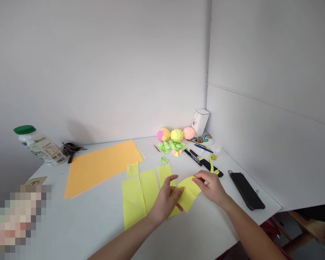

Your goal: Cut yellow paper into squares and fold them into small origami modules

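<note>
Between both hands I hold a piece of yellow paper (189, 196) above the table, its top edge slightly curved. My left hand (168, 198) grips its left side between thumb and fingers. The right-hand corner is pinched in my right hand (209, 184). Under and beside my left hand lie several yellow paper strips (134, 198), laid side by side on the white table. A small yellow square (132, 169) of paper rests at their far end, touching the orange sheets.
Orange sheets (103, 169) lie left, near a white bottle with a green cap (40, 144) and keys (72, 148). Behind are folded paper balls (176, 135), green folded pieces (170, 145) and a white container (200, 122). Rightward are a marker (193, 157), a cutter (208, 164) and a black phone (246, 189).
</note>
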`<move>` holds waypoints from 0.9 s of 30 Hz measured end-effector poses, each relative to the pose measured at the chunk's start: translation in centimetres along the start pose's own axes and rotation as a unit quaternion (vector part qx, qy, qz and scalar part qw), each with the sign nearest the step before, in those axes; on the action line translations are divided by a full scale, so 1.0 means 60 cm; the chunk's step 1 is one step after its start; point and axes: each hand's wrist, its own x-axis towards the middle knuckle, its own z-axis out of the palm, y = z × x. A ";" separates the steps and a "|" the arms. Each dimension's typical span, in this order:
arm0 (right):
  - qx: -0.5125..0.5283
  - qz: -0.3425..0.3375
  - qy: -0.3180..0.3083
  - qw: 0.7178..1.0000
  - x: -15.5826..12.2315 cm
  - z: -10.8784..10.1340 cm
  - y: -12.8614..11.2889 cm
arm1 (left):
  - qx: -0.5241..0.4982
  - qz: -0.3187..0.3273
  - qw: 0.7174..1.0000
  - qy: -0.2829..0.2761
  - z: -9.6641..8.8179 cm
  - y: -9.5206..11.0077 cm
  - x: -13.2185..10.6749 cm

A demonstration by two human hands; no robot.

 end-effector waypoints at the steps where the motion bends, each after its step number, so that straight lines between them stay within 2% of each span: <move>1: 0.041 0.045 -0.022 0.998 -0.002 -0.001 0.001 | 0.027 0.018 0.999 0.022 -0.007 0.002 -0.001; 3: 0.145 0.119 -0.073 0.980 -0.005 -0.006 0.002 | 0.062 0.041 0.997 0.035 -0.019 0.007 -0.005; 4: 0.201 0.140 -0.106 0.964 -0.005 -0.009 0.002 | 0.056 0.042 0.997 0.023 -0.022 0.010 -0.007; 7: 0.321 0.155 -0.196 0.913 -0.001 -0.013 -0.005 | -0.034 0.025 0.998 -0.054 -0.022 0.020 -0.015; 9: 0.374 0.178 -0.216 0.884 0.003 -0.004 -0.010 | -0.073 0.041 0.992 -0.090 -0.016 0.023 -0.022; 11: 0.423 0.234 -0.235 0.843 0.002 0.012 -0.014 | -0.050 0.073 0.992 -0.091 -0.010 0.020 -0.034; 14: 0.459 0.327 -0.332 0.756 -0.011 0.032 -0.009 | 0.042 0.108 0.991 -0.073 -0.007 0.002 -0.061; 15: 0.452 0.342 -0.346 0.748 -0.017 0.032 -0.004 | 0.069 0.112 0.989 -0.060 -0.007 -0.008 -0.071; 16: 0.439 0.345 -0.335 0.758 -0.023 0.028 0.003 | 0.084 0.113 0.989 -0.038 -0.005 -0.020 -0.081; 17: 0.422 0.338 -0.297 0.787 -0.026 0.019 0.011 | 0.087 0.108 0.990 -0.006 -0.002 -0.033 -0.090; 19: 0.368 0.308 -0.171 0.861 -0.021 -0.008 0.029 | 0.062 0.075 0.994 0.046 0.012 -0.060 -0.102; 21: 0.292 0.284 -0.069 0.911 0.004 -0.034 0.047 | 0.006 0.028 0.999 0.039 0.038 -0.083 -0.100; 24: 0.114 0.234 -0.080 0.962 0.065 -0.037 0.071 | -0.078 -0.013 0.996 0.048 0.091 -0.104 -0.068; 26: -0.067 0.177 -0.077 0.979 0.104 -0.007 0.087 | -0.078 -0.046 0.993 0.075 0.118 -0.109 -0.034; 27: -0.105 0.171 -0.068 0.977 0.118 0.014 0.096 | -0.068 -0.080 0.990 0.092 0.126 -0.110 -0.017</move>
